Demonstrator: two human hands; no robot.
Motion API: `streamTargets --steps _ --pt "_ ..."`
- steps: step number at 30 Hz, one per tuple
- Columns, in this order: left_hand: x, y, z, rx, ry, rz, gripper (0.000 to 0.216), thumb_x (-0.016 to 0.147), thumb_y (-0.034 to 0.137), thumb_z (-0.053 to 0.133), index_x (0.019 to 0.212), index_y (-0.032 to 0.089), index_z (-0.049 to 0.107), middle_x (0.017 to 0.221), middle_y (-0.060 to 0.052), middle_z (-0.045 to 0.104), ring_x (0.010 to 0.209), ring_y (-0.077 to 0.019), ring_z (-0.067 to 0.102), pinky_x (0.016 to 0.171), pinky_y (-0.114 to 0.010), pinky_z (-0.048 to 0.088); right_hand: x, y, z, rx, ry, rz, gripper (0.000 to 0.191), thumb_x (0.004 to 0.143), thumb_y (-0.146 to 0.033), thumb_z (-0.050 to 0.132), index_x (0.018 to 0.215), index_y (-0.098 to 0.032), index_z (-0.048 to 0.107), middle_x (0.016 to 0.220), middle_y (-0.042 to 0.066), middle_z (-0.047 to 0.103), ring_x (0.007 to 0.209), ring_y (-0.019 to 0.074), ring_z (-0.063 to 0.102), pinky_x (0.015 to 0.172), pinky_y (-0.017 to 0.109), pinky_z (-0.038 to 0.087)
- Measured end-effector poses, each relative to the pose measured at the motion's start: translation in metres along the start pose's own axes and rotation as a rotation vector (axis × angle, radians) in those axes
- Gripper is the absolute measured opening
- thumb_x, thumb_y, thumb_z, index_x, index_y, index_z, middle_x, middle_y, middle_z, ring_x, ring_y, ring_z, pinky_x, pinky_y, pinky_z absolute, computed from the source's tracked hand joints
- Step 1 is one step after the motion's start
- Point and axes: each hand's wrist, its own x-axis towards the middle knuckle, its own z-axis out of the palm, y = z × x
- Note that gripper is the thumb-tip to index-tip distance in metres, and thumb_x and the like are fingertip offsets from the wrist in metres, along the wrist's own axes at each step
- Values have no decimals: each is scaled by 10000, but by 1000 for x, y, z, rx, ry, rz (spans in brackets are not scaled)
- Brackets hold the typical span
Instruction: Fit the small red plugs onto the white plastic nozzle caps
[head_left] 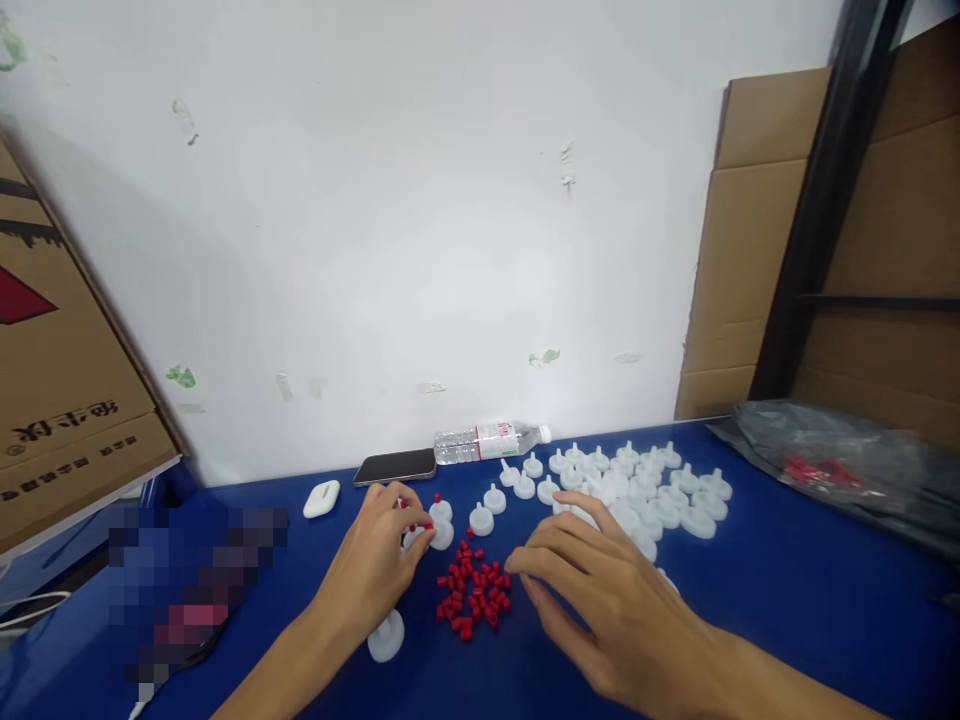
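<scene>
My left hand (pixel 379 545) is closed in a pinch at a white nozzle cap (pixel 418 546) that its fingers partly cover. Close beside it stand other white nozzle caps (pixel 442 534), some with red tips on their spouts. A pile of small red tip caps (pixel 472 595) lies between my two hands. My right hand (pixel 600 585) hovers at the pile's right side, its thumb and fingers apart with nothing visible in them. Behind that hand spreads a large group of white nozzle caps (pixel 667 495) with bare spouts. One more white cap (pixel 385 637) rests below my left wrist.
A clear water bottle (pixel 491 442) lies along the wall beside a dark phone (pixel 395 467). A white earphone case (pixel 322 499) sits to the left. A plastic bag with red pieces (pixel 832 475) is at the right. Cardboard (pixel 67 380) stands at the left.
</scene>
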Motion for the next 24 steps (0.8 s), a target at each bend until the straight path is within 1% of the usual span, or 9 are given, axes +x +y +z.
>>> streamTargets --steps 3,6,9,12,14,16,19,22,24 --pt "0 -4 -3 33 18 -2 198 935 243 580 881 215 769 1019 -88 638 985 -295 531 821 -432 504 1 1 0 -4 -14 17 222 991 -116 483 1140 -222 609 932 -7 675 887 156 618 1141 510 313" --pt "1 -8 -5 52 26 5 249 951 230 526 905 204 770 1001 -100 641 941 -291 528 789 -432 498 1 3 -1 -22 -55 76 220 998 -137 468 1124 -229 623 979 4 683 939 163 628 1133 527 334" --pt "1 -8 -5 52 18 24 298 977 222 479 931 212 773 991 -98 645 946 -287 534 799 -431 495 0 5 0 -72 -121 167 207 1005 -206 495 1145 -254 641 1109 16 684 1087 186 627 1171 566 302" --pt "1 -6 -4 47 8 30 300 992 231 470 1000 221 770 1006 -95 647 976 -292 544 813 -432 501 -6 9 6 -148 -186 240 252 1027 -325 507 1242 -291 635 1272 27 661 1278 226 562 1207 601 253" --pt "1 -5 -5 44 10 24 298 994 234 472 1094 227 753 1034 -94 647 996 -296 550 832 -440 506 -11 14 11 -216 -214 276 312 1050 -384 469 1308 -297 621 1370 52 628 1364 259 507 1205 619 258" --pt "0 -3 -6 34 13 15 300 998 236 470 1139 223 734 1061 -94 643 1021 -299 553 863 -454 505 -17 20 17 -294 -235 297 378 1063 -427 431 1360 -275 609 1445 96 583 1408 305 465 1186 645 280" --pt "0 4 -11 7 11 28 279 1009 239 456 1079 220 726 1082 -87 632 1052 -293 545 890 -455 500 -23 30 23 -392 -274 298 461 1064 -477 402 1405 -233 594 1484 144 545 1429 362 427 1156 683 306" --pt "0 15 -15 -3 11 71 263 1016 240 446 969 215 704 1078 -86 618 1050 -287 531 873 -442 495 -26 38 26 -467 -276 301 500 1059 -506 391 1403 -213 606 1487 172 534 1421 387 426 1137 694 325" --pt "-2 23 -18 -6 4 113 256 1014 222 434 933 207 676 1059 -89 607 1025 -280 525 843 -429 493 -28 41 28 -519 -266 311 511 1057 -513 387 1375 -199 634 1483 199 528 1412 398 434 1129 693 334"
